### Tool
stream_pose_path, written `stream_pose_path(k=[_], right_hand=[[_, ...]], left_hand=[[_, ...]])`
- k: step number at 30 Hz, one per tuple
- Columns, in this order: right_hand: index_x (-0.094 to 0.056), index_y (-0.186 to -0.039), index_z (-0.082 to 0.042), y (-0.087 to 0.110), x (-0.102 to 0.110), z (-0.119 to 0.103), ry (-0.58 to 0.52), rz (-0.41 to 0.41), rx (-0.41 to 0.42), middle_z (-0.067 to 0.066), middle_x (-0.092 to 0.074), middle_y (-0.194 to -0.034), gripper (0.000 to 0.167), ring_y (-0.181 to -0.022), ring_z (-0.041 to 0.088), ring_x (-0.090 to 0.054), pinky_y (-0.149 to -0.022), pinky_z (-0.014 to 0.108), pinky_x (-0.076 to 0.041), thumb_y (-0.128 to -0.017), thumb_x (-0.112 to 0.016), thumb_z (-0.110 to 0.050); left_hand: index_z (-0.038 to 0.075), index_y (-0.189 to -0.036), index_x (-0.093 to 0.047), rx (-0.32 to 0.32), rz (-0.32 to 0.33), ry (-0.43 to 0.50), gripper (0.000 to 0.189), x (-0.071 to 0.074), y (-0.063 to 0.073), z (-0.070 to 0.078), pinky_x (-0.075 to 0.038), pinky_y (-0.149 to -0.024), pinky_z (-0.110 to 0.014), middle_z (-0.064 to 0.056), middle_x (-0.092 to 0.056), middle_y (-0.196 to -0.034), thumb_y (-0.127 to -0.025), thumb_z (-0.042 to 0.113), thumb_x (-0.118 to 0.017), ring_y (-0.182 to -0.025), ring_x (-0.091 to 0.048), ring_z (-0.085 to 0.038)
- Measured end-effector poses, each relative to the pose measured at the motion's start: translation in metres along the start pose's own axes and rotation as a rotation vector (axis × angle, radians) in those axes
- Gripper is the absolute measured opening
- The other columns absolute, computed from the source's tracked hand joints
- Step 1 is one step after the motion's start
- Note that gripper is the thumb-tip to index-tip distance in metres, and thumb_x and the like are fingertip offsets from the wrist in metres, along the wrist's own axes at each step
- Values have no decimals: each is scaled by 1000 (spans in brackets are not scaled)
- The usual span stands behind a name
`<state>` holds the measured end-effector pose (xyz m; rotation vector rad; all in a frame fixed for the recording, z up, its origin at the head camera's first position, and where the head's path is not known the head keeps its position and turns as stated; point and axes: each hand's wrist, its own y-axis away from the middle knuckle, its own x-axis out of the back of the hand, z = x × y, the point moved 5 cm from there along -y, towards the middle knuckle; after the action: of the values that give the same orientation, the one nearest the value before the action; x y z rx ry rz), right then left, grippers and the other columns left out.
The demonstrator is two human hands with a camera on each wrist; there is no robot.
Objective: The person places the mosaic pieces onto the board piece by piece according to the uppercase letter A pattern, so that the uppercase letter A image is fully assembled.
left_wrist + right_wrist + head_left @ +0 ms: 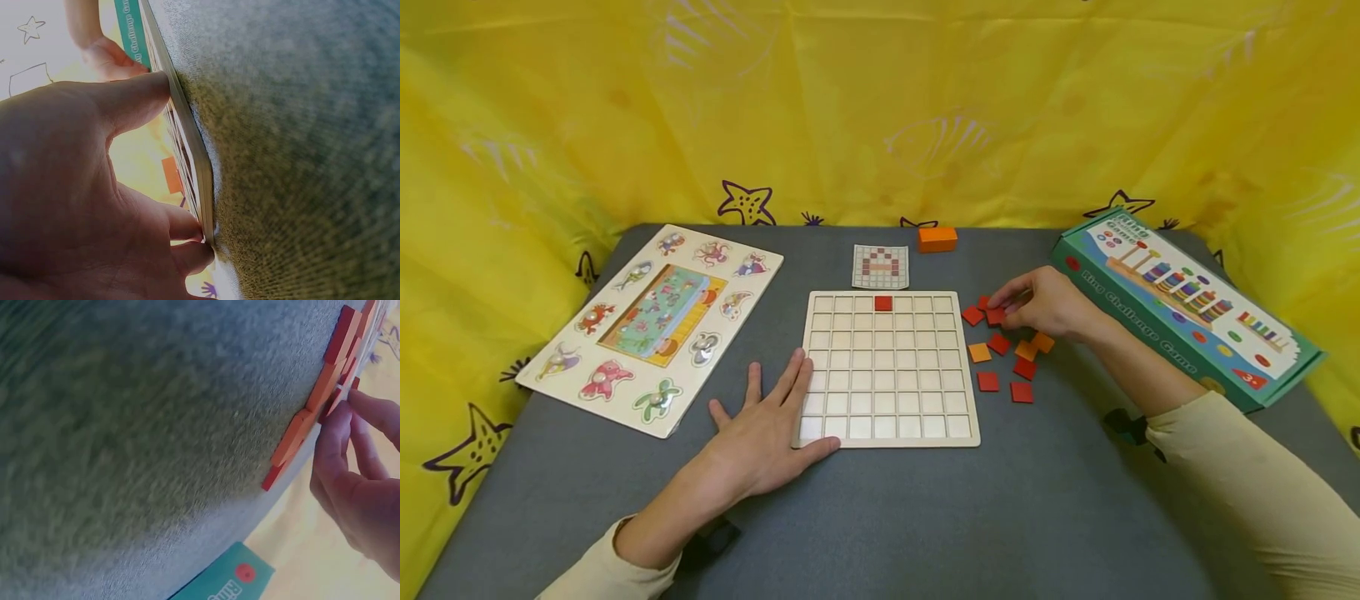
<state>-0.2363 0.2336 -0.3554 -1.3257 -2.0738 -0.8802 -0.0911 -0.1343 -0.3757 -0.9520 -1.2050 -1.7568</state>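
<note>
A pale wooden grid board [887,442] lies flat, with one red tile [883,303] in its top row near the middle. My left hand [760,442] steadies the board's lower left, spread fingers along the left edge and thumb at the front edge. Right of the board, my right hand [1051,305] pinches a red square tile [995,317] between thumb and fingertips, low over the loose pile. Several more red tiles [1022,392] and a few orange tiles [980,352] lie scattered around it. In the right wrist view, the fingertips [340,412] meet at the pile's edge.
A small pattern card [880,267] with a coloured grid lies behind the board, beside an orange block [937,240]. To the left is a sea-animal puzzle board [700,367]. A green Ring Challenge Game box [1187,308] stands at right, close to the right forearm. Yellow cloth [880,108] hangs behind the table.
</note>
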Motion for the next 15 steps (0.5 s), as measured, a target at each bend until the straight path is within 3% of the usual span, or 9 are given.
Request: stream_pose_path(k=[15], right_hand=[[-80, -113, -5, -4, -14, -24, -58, 10, 20, 15, -77, -107, 26, -95, 25, -70, -78, 24, -55, -87, -81, -8]], left_hand=[[15, -169, -8, 2, 3, 7, 110, 3, 1, 1, -9, -94, -97, -2, -2, -177, -92, 75, -59, -155, -1, -60]])
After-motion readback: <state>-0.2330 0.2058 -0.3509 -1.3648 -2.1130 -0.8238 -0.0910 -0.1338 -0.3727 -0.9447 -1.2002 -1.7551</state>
